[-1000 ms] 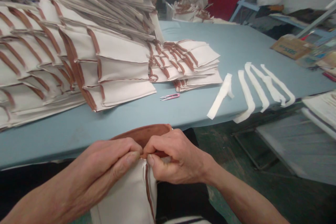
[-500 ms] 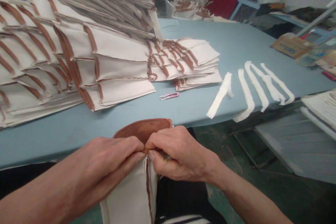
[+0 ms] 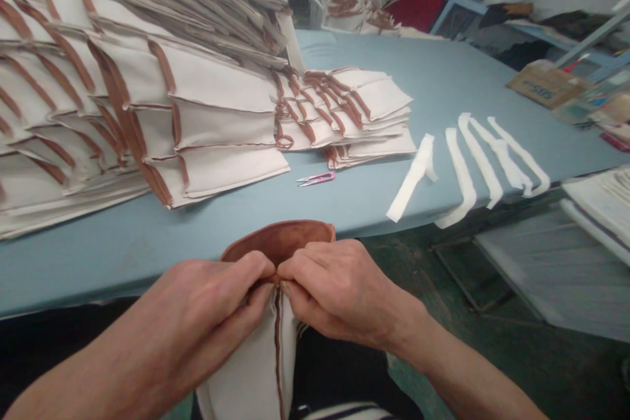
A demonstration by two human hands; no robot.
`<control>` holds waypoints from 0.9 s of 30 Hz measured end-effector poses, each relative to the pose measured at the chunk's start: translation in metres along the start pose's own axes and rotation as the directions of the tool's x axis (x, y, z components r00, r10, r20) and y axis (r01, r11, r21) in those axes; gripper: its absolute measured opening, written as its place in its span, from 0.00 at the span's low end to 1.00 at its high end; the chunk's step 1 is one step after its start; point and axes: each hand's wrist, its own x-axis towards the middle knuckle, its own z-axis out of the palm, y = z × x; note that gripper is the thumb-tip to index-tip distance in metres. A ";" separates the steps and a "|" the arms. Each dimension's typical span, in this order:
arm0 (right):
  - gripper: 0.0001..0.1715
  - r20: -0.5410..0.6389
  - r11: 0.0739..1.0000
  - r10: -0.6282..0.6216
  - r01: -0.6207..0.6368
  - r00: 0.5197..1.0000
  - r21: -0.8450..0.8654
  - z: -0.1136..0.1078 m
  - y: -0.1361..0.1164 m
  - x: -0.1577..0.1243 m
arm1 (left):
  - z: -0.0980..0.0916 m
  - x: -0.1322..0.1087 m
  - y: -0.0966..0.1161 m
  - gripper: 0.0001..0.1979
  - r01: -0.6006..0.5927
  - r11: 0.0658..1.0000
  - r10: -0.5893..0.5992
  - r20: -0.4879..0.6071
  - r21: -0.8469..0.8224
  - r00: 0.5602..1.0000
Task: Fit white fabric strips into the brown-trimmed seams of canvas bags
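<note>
A white sewn piece [image 3: 246, 367] with a brown lining [image 3: 278, 239] hangs over my lap, its mouth gaping toward the table. Down its length runs a seam with brown edging [image 3: 279, 348]. My left hand [image 3: 221, 302] pinches the rim just left of that seam, thumb against fingers. On the other side, my right hand [image 3: 335, 289] grips the same rim, so the fingertips of both hands nearly meet. The bit of rim between the fingers is mostly hidden. Pink thread snips [image 3: 315, 179] lie on the table beyond the hands.
Tall stacks of white pieces with brown edges [image 3: 221, 131] fill the left of the blue table [image 3: 197, 236], a smaller stack [image 3: 344, 105] beside them. White strips [image 3: 457, 177] lie at the right edge. A cardboard box [image 3: 546, 85] and a grey surface [image 3: 556, 256] are further right.
The hands stay pinched on the rim and have drawn slightly closer together. The brown-lined opening has shifted a little to the right. The view has shifted slightly.
</note>
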 end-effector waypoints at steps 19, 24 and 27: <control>0.05 -0.106 0.932 0.279 -0.243 0.955 0.268 0.016 -0.012 0.006 | 0.008 -0.004 0.006 0.12 0.014 0.996 -0.029 -0.169 -0.090 0.985; 0.08 -0.254 0.958 0.159 -0.087 0.954 0.273 0.020 -0.012 0.010 | 0.007 -0.009 -0.001 0.15 0.177 0.860 -0.237 -0.067 -0.478 0.969; 0.10 -0.270 0.909 0.111 0.012 0.957 0.416 0.026 -0.010 0.011 | 0.018 -0.009 -0.012 0.19 0.285 0.574 -0.294 0.132 -0.767 0.947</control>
